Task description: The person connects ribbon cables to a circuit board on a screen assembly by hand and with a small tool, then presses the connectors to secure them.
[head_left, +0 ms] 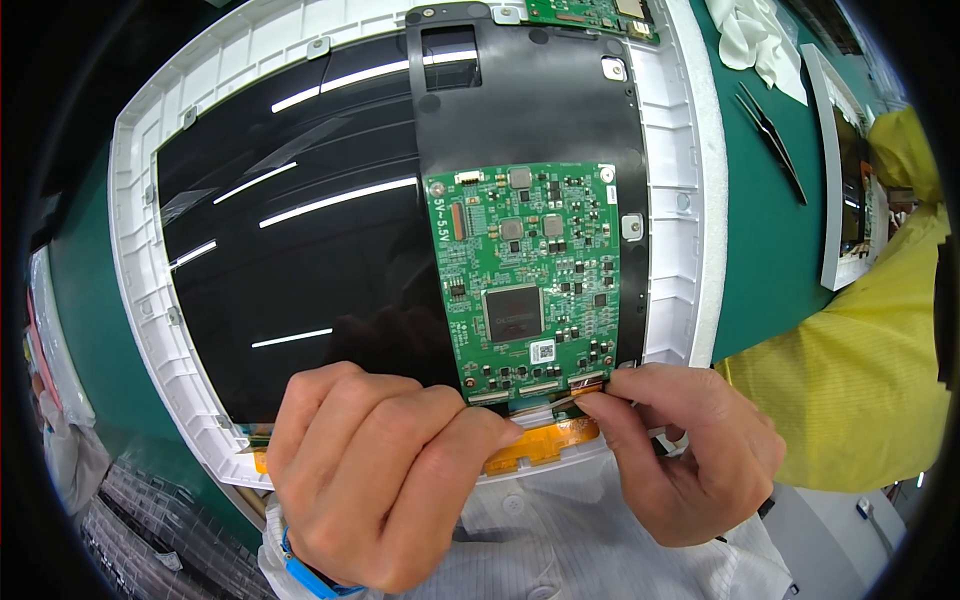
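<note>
Left hand (375, 470) curled, thumb by orange flex (540, 447); hold unclear. Green board (525, 270) right of dark panel (300, 230), flex at near edge. Right hand (690, 445): thumb, forefinger nearly pinched, hold unclear; skewed pull could crease flex.

Orange strip (545, 444) part-hidden, upper board (590, 13) cropped; chip print (513, 314) illegible

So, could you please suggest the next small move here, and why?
Perhaps ease the left hand aside to check the orange flex strip below the green board: that hand and the right hand partly cover the board's lower edge, so I cannot tell whether any connection is seated.
</note>
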A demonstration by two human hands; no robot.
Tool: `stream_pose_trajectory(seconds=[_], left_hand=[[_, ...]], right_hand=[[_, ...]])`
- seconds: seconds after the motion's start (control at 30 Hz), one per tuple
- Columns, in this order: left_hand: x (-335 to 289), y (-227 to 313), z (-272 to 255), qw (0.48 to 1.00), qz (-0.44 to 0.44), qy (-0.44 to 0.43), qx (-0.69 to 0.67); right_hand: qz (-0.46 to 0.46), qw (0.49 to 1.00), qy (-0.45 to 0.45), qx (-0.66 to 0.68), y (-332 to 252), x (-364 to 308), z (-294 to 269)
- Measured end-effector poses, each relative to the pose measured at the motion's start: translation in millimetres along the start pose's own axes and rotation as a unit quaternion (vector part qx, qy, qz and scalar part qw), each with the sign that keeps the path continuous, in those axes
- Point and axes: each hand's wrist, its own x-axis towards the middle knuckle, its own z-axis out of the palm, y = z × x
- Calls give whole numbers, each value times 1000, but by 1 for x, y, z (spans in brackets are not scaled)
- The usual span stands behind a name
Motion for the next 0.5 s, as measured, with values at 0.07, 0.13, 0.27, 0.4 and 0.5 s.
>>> stream_pose_trajectory(seconds=[0.07,0.13,0.27,0.4,0.5], left_hand=[[0,0,0,1000,-1,0,2],[-1,-2,1,1000,-1,-1,1],[-2,-1,0,1000,-6,-2,7],[-2,-1,-1,1000,-2,-2,7],[-2,-2,0,1000,0,3,5]], right_hand=[[-18,1000,-3,-5,2,-1,-1],[-36,999,-7,-11,5,-2,-1],[-74,997,-13,-18,11,-4,-3],[-111,993,-19,-24,16,-7,-4],[-131,991,-24,-23,18,-8,-4]])
